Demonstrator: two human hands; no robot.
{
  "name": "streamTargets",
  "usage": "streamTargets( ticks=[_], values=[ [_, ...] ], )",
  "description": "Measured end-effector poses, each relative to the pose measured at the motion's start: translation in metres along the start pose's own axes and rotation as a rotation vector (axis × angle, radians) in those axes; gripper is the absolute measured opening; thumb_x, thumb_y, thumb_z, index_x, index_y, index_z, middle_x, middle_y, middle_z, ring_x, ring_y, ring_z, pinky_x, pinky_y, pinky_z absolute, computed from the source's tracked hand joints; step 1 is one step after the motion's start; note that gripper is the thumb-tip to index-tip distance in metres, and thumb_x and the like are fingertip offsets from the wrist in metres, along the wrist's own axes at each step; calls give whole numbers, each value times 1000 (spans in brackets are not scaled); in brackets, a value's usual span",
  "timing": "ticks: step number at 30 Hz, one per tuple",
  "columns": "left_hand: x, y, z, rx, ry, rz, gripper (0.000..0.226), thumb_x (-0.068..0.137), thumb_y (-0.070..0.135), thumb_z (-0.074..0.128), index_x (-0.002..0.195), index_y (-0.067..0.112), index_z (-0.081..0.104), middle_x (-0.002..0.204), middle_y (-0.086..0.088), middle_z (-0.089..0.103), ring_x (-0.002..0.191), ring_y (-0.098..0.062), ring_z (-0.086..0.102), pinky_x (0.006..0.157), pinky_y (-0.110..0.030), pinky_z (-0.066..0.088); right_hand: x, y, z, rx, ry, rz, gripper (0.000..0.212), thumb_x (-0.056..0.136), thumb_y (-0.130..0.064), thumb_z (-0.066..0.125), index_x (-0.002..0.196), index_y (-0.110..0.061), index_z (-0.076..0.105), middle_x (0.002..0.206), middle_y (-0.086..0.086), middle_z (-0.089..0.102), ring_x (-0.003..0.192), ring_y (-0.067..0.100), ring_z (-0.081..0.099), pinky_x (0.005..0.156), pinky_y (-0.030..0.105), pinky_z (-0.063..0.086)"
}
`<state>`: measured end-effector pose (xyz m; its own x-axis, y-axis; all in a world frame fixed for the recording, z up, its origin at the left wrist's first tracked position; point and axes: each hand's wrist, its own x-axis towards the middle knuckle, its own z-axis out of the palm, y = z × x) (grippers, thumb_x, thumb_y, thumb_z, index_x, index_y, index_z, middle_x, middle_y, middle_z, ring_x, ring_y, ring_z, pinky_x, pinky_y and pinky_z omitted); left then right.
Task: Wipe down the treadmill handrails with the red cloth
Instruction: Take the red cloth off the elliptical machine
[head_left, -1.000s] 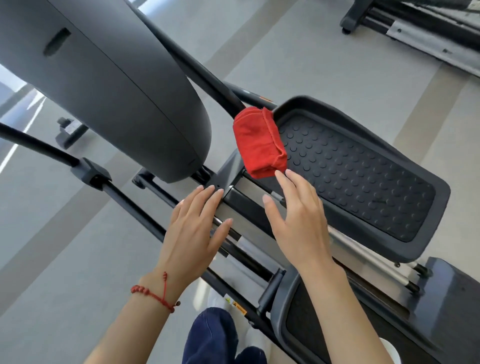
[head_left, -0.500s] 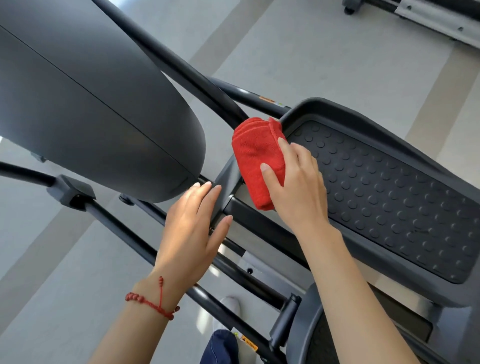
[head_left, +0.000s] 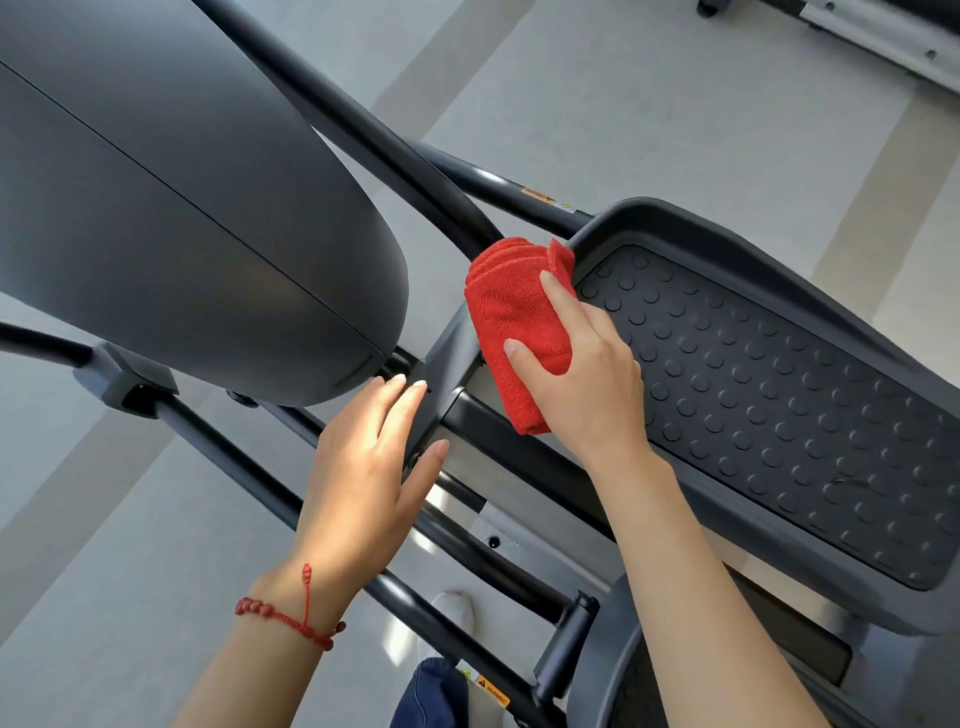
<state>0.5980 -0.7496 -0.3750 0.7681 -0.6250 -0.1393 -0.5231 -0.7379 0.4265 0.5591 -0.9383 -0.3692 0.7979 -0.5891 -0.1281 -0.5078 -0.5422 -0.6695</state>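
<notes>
A folded red cloth lies draped over the front rim of a studded black foot pedal. My right hand rests on the cloth, thumb on its left face and fingers over its right side, gripping it. My left hand hovers open, fingers together, below the grey rounded housing, fingertips close to a grey bracket beside the cloth. Black tubular bars run diagonally behind the cloth. No handrail grip is clearly in view.
A second pedal's rim shows at the bottom right. Black frame rails cross under my left hand. My knee and a white shoe are at the bottom. Another machine stands at the top right on grey floor.
My right hand moved up from below the cloth and closed onto it. The left hand stayed near the bracket. The view shifted closer to the pedal.
</notes>
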Motion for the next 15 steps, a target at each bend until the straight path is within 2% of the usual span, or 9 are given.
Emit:
streamTargets(
  ticks=[6,11,15],
  values=[
    [-4,1,-5,-15,-9,-10,67,89,52,28,137,9,44,139,-8,46,133,-21,29,104,-34,22,-4,-4,0,33,79,-26,55,84,-32,61,135,-34,42,123,2,54,101,22,57,83,35,45],
    [-10,1,-15,-30,-10,-14,69,88,55,26,140,12,41,143,-5,42,134,-15,23,106,-32,17,-20,-6,-3,96,106,-72,52,80,-25,65,130,-31,50,114,3,57,91,20,60,80,41,51],
    [-17,3,-25,2,1,6,67,89,51,29,138,8,43,139,-9,45,133,-21,29,105,-34,20,-44,-13,-2,108,123,-123,52,78,-28,64,128,-29,52,110,2,58,88,16,59,75,38,54]
  ],
)
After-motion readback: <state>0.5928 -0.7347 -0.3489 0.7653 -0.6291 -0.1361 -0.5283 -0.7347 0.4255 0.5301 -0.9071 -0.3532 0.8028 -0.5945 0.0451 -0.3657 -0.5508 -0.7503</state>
